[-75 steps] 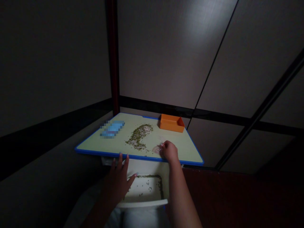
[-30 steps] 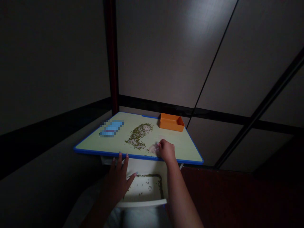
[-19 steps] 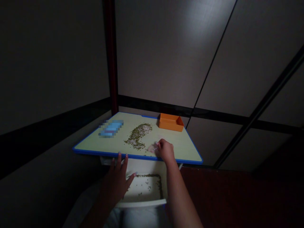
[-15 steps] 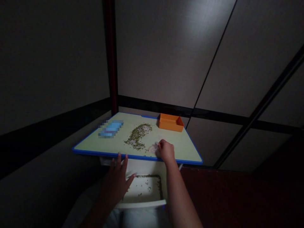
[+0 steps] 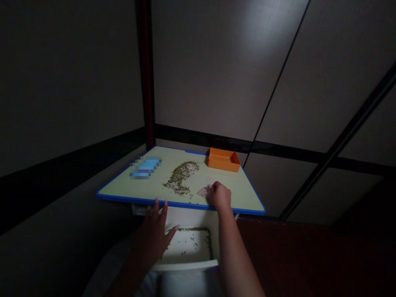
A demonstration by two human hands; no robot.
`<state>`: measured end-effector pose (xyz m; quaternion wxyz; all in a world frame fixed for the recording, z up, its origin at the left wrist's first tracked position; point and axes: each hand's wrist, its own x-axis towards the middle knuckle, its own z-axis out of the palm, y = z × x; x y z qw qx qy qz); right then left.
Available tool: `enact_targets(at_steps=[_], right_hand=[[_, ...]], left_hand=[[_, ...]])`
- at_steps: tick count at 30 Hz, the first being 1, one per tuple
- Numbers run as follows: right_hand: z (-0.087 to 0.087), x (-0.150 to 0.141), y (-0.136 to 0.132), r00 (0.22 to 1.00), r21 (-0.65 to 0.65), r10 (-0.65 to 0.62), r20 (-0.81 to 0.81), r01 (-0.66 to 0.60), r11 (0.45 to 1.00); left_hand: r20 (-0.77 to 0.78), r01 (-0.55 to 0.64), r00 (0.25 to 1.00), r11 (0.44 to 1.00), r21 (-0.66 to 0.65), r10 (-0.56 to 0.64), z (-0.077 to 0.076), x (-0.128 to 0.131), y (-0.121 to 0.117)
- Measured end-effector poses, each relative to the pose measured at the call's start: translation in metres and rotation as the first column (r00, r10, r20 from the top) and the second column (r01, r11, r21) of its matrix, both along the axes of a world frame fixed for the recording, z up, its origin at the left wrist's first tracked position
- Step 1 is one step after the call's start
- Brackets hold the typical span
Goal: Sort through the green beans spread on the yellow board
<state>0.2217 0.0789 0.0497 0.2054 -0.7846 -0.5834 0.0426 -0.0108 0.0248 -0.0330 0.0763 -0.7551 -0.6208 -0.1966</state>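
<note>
Head view: between your forearms sits the bin (image 5: 198, 265), a few grains (image 5: 210, 243) inside. Your left hand (image 5: 151, 235) has its fingers spread, tips at the table (image 5: 241, 192) edge. Your right hand (image 5: 221, 196) seems to pinch a pale piece (image 5: 204, 192), too dim to identify; a low, gentle touch should avoid scattering the heap (image 5: 181, 177) to its left. Beyond your hands, ahead-left lies a pixelated blue item (image 5: 147, 167), ahead-right an orange box (image 5: 224, 165); no label or writing is readable.
</note>
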Motion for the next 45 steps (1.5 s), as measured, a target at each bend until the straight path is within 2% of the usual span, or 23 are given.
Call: enact_targets(at_steps=[6,16,23,30,36,45], right_hand=[[-0.001,-0.001,0.003,1.000,0.030,-0.008,0.004,0.007,1.000],[-0.007,0.002,0.002,0.988,0.113,0.136,-0.078,-0.126,0.985],[-0.007,-0.001,0.003,0.990,0.091,0.133,-0.037,-0.129,0.987],[-0.010,-0.002,0.005,0.981,0.124,0.179,-0.075,-0.169,0.978],[-0.012,-0.002,0.008,0.987,0.090,0.157,-0.030,-0.154,0.984],[-0.004,-0.006,0.006,0.994,0.076,0.100,0.030,-0.103,0.992]], left_hand=[[0.010,0.009,1.000,1.000,0.003,-0.009,-0.001,0.000,0.001],[0.017,0.013,1.000,1.000,0.022,-0.014,0.000,0.000,0.000],[0.014,0.007,1.000,1.000,0.014,-0.007,0.002,0.002,-0.001],[0.013,0.003,1.000,1.000,-0.009,-0.003,0.005,0.002,-0.002],[0.035,0.010,0.999,1.000,0.004,-0.010,0.002,0.001,-0.001],[0.044,0.002,0.999,1.000,-0.009,-0.002,0.004,0.003,-0.004]])
